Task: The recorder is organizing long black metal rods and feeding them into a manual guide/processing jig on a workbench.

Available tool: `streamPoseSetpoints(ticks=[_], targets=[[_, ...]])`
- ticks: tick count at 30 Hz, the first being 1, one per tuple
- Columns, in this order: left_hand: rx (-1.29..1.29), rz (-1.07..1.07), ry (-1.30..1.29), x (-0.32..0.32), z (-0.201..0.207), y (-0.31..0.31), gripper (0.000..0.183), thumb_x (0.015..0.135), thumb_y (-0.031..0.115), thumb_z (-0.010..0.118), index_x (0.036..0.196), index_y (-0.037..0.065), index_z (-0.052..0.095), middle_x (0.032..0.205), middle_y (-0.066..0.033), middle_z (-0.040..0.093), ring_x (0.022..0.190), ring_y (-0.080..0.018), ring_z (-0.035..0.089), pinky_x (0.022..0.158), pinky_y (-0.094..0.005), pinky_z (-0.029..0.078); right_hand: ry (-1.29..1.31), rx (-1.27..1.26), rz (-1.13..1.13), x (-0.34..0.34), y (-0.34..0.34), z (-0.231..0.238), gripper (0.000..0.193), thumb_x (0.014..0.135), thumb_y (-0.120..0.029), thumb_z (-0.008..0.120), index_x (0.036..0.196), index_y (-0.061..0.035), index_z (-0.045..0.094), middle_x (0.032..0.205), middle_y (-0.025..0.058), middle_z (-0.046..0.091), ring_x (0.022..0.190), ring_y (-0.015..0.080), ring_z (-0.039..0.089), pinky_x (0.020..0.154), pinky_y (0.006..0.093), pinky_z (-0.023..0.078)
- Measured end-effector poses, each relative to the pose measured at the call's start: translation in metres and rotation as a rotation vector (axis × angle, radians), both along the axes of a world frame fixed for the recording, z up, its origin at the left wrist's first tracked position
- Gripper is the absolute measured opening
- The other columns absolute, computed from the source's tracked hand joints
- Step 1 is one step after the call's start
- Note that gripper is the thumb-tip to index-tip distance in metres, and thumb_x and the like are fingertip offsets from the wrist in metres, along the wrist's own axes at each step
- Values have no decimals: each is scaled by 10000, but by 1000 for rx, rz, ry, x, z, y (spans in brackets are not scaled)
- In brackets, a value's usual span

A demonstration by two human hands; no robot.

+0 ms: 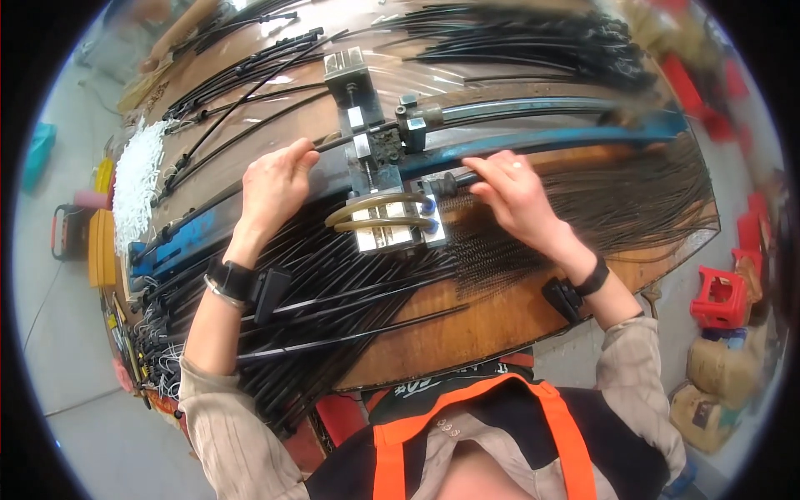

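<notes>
My left hand [275, 193] is closed in a pinch at the left of a metal clamping fixture [385, 150]. Between its thumb and finger is a dark thin cable [330, 140] that runs toward the fixture. On the right, my right hand [518, 198] curls its thumb and forefinger about a black rod-like part [467, 177], which points at the fixture's ribbed black fitting [447, 184]. Whether the two are joined I cannot tell. Looped brown air hoses [379, 212] cross the fixture's near end and meet blue connectors [429, 215].
Under the fixture a blue rail [533, 143] spans the wooden table [417, 342]. Black cables [308, 304] pile up near left, with more bundles [533, 37] at the back. Thin dark wires [617, 192] spread at right. White small tubes [140, 183] lie left; a red stool [718, 298] stands right.
</notes>
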State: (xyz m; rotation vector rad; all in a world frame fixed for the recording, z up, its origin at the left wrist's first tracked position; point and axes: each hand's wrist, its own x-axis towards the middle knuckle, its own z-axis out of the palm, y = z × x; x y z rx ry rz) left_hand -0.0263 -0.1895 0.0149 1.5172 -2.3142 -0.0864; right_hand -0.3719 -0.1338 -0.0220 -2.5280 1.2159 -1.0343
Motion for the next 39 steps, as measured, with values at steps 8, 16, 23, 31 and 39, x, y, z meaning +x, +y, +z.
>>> streamPoseSetpoints(ticks=[8,16,23,31,39], targets=[[-313,-105,-124,8,-15,-14,118,930,202,593,893,90,582,827,-135,661,754,-361,638,633,-450,499,-285,302,116,2,-17,-14,212,870,-112,683,1042,-2,626,823,110,608,725,285,590,659,355,479],[-613,-126,-402,85,5,-25,159,913,227,619,1045,141,598,854,-43,645,799,-274,640,689,-433,475,231,35,223,45,110,-22,258,690,-215,774,816,-101,580,759,52,545,763,269,549,688,422,417],[-215,-257,25,-22,20,185,246,761,99,678,998,47,634,799,-55,585,728,-218,596,715,-362,475,41,23,163,53,113,-29,216,711,-88,707,907,-49,625,763,73,562,733,274,559,620,398,432],[-154,-143,-213,-24,57,171,361,807,30,628,1158,106,663,716,-49,487,633,-213,550,532,-348,470,-145,-34,66,-4,52,-1,191,811,-54,689,1002,-40,683,740,108,600,667,272,588,606,386,480],[-256,-325,-159,-54,93,111,370,836,10,655,1198,88,653,736,-91,495,645,-265,546,557,-382,453,-386,-247,-68,-31,30,23,193,901,-124,657,1079,-63,699,756,106,650,658,243,629,609,328,509]])
